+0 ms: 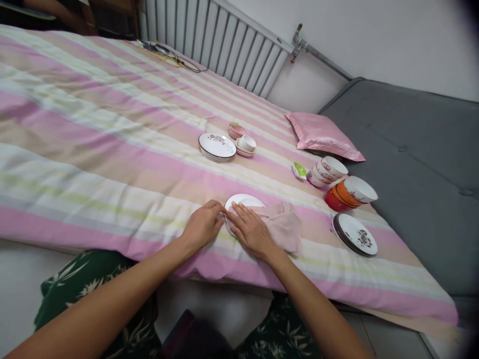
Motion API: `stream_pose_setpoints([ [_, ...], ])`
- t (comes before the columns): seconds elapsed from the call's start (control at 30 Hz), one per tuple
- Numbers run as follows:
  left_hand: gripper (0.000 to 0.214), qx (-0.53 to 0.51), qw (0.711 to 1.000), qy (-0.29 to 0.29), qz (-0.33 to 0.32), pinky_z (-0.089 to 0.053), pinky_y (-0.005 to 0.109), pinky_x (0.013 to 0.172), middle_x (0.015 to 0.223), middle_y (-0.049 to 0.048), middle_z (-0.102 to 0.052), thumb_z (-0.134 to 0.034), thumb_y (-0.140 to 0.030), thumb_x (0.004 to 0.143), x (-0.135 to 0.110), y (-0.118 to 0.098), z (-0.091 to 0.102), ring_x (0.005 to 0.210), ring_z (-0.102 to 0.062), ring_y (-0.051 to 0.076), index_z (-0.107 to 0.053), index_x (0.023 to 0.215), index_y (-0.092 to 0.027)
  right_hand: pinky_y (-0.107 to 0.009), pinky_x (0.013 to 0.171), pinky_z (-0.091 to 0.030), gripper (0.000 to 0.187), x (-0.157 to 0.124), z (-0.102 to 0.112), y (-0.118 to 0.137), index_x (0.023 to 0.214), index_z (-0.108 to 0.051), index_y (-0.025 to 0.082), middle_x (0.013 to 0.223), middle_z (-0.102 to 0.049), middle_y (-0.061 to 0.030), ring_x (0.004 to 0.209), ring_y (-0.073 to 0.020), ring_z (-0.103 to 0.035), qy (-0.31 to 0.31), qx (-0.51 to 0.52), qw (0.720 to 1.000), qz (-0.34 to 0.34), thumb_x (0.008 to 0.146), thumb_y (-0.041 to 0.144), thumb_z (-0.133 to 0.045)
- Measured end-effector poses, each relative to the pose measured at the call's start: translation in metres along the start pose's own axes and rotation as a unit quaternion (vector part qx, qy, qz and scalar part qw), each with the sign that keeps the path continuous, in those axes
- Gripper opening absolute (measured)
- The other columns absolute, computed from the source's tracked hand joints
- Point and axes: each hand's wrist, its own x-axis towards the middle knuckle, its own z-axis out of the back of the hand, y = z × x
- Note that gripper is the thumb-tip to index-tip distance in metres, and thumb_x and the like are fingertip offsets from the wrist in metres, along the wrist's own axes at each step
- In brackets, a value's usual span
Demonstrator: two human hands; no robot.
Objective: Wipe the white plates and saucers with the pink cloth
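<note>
A white plate (245,199) lies on the bed in front of me, partly hidden by a pale pink cloth (286,227). My right hand (250,229) presses flat on the cloth over the plate, its fingers stretched out toward the left rim. At that left rim, my left hand (204,224) has its fingers closed on the plate's edge. Just beyond sits a stack of white plates (217,144) with a brown floral print. To the right stands another stack of plates (357,234) with dark rims.
Right of the cloth are stacked floral bowls (327,171), orange and red bowls (350,193) and a green-and-white dish (299,170). Small pink and white bowls (246,144) stand beyond. A pink pillow (324,133) rests against the grey headboard (411,149). Cables (168,54) lie far back.
</note>
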Motion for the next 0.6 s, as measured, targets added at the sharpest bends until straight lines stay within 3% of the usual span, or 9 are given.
stream_pose_setpoints([
  [0.07, 0.023, 0.004, 1.0, -0.001, 0.002, -0.047, 0.028, 0.075, 0.103, 0.006, -0.06, -0.052, -0.012, 0.075, 0.0, 0.0, 0.001, 0.084, -0.061, 0.018, -0.059, 0.096, -0.017, -0.044, 0.109, -0.025, 0.047, -0.005, 0.005, 0.0, 0.138, -0.035, 0.022, 0.148, -0.027, -0.0082, 0.136, -0.0214, -0.024, -0.02, -0.001, 1.0, 0.002, 0.092, 0.031, -0.038],
  [0.17, 0.024, 0.012, 1.0, 0.003, 0.005, -0.048, 0.029, 0.074, 0.105, 0.0061, -0.06, -0.052, -0.013, 0.075, -0.001, -0.002, 0.002, 0.083, -0.061, 0.018, -0.058, 0.098, -0.017, -0.046, 0.109, -0.024, 0.039, -0.016, 0.013, -0.001, 0.129, -0.047, 0.023, 0.143, -0.038, -0.0068, 0.134, -0.0211, -0.029, -0.058, -0.013, 0.998, 0.014, 0.091, 0.028, -0.041],
  [0.27, 0.024, 0.022, 1.0, 0.008, 0.006, -0.048, 0.03, 0.074, 0.106, 0.0062, -0.06, -0.05, -0.013, 0.076, -0.002, -0.003, 0.002, 0.082, -0.062, 0.019, -0.058, 0.099, -0.017, -0.048, 0.107, -0.025, 0.031, -0.027, 0.015, -0.002, 0.119, -0.057, 0.026, 0.137, -0.046, -0.0034, 0.132, -0.0229, -0.033, -0.049, -0.028, 0.998, 0.038, 0.09, 0.029, -0.045],
  [0.47, 0.027, 0.041, 0.999, 0.012, 0.003, -0.047, 0.033, 0.081, 0.112, 0.0073, -0.06, -0.05, -0.011, 0.077, -0.002, -0.003, 0.002, 0.095, -0.061, 0.022, -0.059, 0.102, -0.017, -0.046, 0.106, -0.03, 0.039, -0.026, -0.001, -0.007, 0.131, -0.046, 0.028, 0.144, -0.036, -0.004, 0.133, -0.0238, -0.03, -0.01, -0.043, 0.997, 0.057, 0.092, 0.029, -0.041],
  [0.6, 0.024, 0.05, 0.999, 0.014, 0.004, -0.048, 0.034, 0.078, 0.114, 0.0081, -0.059, -0.05, -0.014, 0.079, -0.002, -0.004, 0.002, 0.092, -0.062, 0.023, -0.06, 0.101, -0.016, -0.043, 0.107, -0.03, 0.039, -0.012, -0.006, -0.009, 0.131, -0.046, 0.026, 0.145, -0.035, -0.0031, 0.135, -0.0221, -0.026, -0.001, -0.029, 0.998, 0.062, 0.094, 0.027, -0.036],
])
